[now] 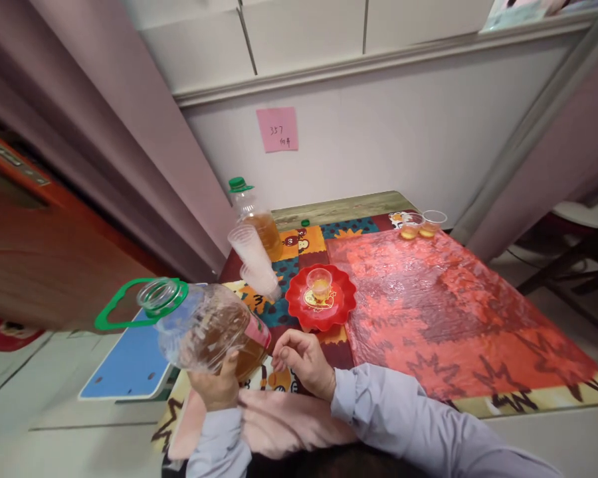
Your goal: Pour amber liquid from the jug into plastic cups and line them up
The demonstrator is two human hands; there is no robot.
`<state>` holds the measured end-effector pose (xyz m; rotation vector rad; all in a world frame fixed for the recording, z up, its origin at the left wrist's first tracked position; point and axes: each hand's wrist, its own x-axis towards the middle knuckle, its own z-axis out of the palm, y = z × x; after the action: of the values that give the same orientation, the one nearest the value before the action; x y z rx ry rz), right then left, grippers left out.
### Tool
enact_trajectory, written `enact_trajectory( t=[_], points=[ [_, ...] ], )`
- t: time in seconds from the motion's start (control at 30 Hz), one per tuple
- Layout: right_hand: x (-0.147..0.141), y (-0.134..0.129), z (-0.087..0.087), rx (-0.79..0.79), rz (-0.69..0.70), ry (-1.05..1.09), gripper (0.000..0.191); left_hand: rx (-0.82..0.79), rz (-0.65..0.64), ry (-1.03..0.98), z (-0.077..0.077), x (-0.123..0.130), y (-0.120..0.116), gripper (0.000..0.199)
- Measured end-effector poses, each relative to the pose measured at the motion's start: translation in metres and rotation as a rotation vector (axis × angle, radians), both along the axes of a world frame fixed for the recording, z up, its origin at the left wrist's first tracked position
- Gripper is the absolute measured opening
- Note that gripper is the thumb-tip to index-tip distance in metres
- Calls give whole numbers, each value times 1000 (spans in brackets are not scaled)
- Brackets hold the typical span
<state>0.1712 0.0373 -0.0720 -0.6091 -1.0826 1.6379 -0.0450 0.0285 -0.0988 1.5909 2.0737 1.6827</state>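
Head camera view, and the left hand (216, 388) has palm and thumb wrapped against the lower side of an uncapped plastic jug (214, 332), presumably bearing its weight. Mouth to ten o'clock, base to four: that tilt likely keeps the amber liquid pooled inside. Right hand (303, 362), fingers curled beside the base; touching or pinching anything, I cannot tell! Out at the jug's two o'clock, one scalloped red plate (294, 305) carries one plastic cup (319, 284), perhaps to catch drips. From that plate: nested clear cups (259, 272) at ten, too tightly packed to count; a second jug (262, 232), upright, toward eleven; one loose green cap (305, 223) near twelve; two more part-filled cups (418, 229) at two.
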Motion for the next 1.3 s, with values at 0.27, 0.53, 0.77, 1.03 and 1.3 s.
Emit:
enact_trajectory(
  t=[0.27, 0.53, 0.77, 1.03, 1.3],
  points=[
    [68, 19, 74, 387, -156, -394, 29, 75, 9, -170, 12, 18, -2, 107],
    [144, 128, 93, 734, -195, -1447, 57, 101, -7, -215, 11, 24, 0, 117],
    [118, 139, 91, 797, 48, -1780, 85, 100, -16, -164, 1, 17, 2, 118],
    [103, 146, 92, 796, 104, -1759, 67, 79, 3, -120, -7, 5, 3, 115],
    [136, 183, 112, 631, 37, -1502, 55, 73, 24, -69, -7, 1, 0, 112]
  ],
)
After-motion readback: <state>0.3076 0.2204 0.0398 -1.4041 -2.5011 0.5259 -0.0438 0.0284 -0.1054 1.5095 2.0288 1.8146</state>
